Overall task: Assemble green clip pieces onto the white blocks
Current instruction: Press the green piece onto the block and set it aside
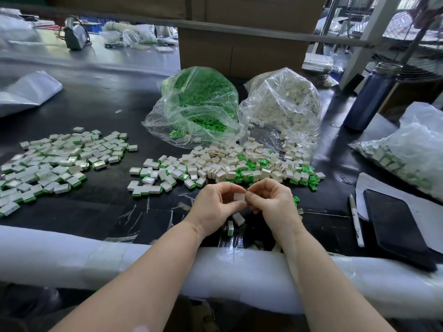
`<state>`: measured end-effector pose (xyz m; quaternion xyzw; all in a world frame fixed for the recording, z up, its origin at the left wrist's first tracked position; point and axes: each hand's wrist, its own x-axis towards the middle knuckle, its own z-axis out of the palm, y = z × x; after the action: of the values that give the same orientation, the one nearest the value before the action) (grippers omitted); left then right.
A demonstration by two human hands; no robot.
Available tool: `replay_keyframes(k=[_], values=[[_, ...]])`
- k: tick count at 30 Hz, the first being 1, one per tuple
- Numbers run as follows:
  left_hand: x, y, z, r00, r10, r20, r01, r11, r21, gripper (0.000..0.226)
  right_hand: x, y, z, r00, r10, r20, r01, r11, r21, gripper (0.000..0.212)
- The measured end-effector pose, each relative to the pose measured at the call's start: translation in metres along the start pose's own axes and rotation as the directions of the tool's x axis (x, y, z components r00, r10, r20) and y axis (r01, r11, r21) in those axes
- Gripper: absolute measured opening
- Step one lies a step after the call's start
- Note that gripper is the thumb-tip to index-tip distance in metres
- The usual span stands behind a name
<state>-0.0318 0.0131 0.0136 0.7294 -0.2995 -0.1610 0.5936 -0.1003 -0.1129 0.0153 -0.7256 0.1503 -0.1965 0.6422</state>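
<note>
Both forearms reach over the padded table edge (72, 255), hands meeting just above the black table. The left hand (217, 204) curls its fingers around a small white block (239, 197), and the right hand (271, 200) pinches the same block's right edge. The block shows a plain, pale square face; whether a green clip is on it cannot be told.
</note>
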Motion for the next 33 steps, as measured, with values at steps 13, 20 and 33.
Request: replay_keyframes(k=[13, 20, 33], values=[[0.0034, -0.0069, 0.0003, 0.999, -0.003, -0.047, 0.008, 0.995, 0.098, 0.022, -0.0018, 0.0009, 0.0020, 1.000, 0.030, -0.001, -0.030, 0.998, -0.056, 0.014], [0.0028, -0.0088, 0.0004, 0.998, -0.047, -0.030, 0.051, 0.992, 0.117, 0.019, -0.0004, 0.0001, 0.0029, 0.997, 0.076, 0.015, -0.073, 0.987, -0.146, 0.016], [0.0011, -0.0093, 0.0021, 1.000, 0.005, -0.007, -0.003, 0.960, 0.281, 0.013, -0.0007, -0.0042, 0.0010, 0.993, 0.098, 0.061, -0.082, 0.970, -0.228, 0.018]])
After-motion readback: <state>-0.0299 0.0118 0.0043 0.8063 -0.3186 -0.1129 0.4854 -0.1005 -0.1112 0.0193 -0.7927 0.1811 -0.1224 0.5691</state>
